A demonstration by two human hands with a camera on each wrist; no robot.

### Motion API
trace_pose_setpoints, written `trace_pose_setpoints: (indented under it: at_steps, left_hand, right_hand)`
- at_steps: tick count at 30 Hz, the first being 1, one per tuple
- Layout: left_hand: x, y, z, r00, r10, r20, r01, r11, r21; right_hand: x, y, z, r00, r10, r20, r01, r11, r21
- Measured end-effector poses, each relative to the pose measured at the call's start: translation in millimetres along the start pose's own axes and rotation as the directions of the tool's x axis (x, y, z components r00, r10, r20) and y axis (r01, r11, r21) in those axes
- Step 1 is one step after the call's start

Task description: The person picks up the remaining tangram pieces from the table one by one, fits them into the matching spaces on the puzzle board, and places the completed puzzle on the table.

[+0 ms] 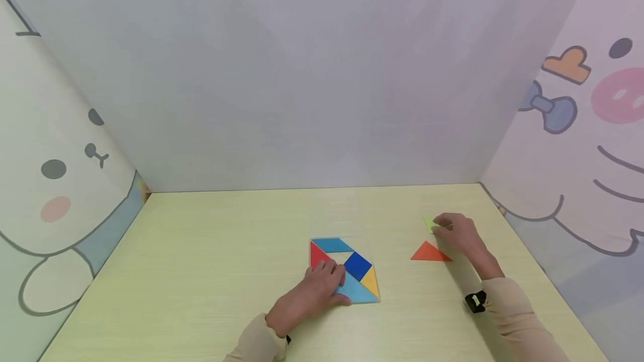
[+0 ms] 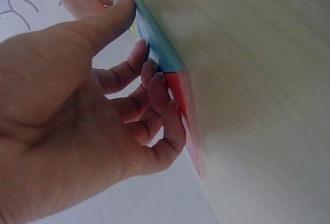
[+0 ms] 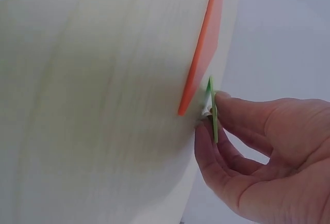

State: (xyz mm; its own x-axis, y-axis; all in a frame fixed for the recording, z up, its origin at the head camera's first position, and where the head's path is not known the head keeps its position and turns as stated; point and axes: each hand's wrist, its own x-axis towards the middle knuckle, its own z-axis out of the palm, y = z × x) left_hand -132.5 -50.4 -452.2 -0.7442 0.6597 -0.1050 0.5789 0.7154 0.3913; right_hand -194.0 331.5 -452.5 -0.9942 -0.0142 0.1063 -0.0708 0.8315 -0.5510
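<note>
A clear square tangram tray [image 1: 379, 295] lies flat with several pieces in it. They include a blue parallelogram [image 1: 332, 244], a red triangle [image 1: 317, 254], a dark blue square [image 1: 358, 266], a yellow triangle [image 1: 370, 281] and a large light blue triangle [image 1: 358, 290]. My left hand [image 1: 312, 289] rests on the tray's lower left, its fingertips [image 2: 175, 115] touching the red and light blue pieces. Off to the right, my right hand [image 1: 459, 232] pinches a small green tangram piece [image 3: 213, 113] between thumb and fingers, its face tilted up off the table.
An orange triangle [image 1: 430, 252] lies on the table just in front of my right hand. The pale wooden table [image 1: 201, 250] meets a plain wall [image 1: 312, 82] at the back. Cartoon-printed panels [image 1: 568, 144] stand at both sides.
</note>
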Motion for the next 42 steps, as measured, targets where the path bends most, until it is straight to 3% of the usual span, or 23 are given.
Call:
trace_pose_setpoints:
  at_steps: [17, 42]
  left_hand:
    - [0.1, -0.2, 0.2, 1.0, -0.004, 0.002, 0.004, 1.0, -0.002]
    - [0.1, -0.6, 1.1, 1.0, -0.002, -0.006, 0.002, 1.0, 0.009]
  right_hand:
    - [1, 3, 0.7, 1.0, -0.025, 0.015, 0.024, 0.997, 0.079]
    - [-4, -26, 6.1, 0.99, -0.114, 0.078, 0.101, 0.983, 0.153]
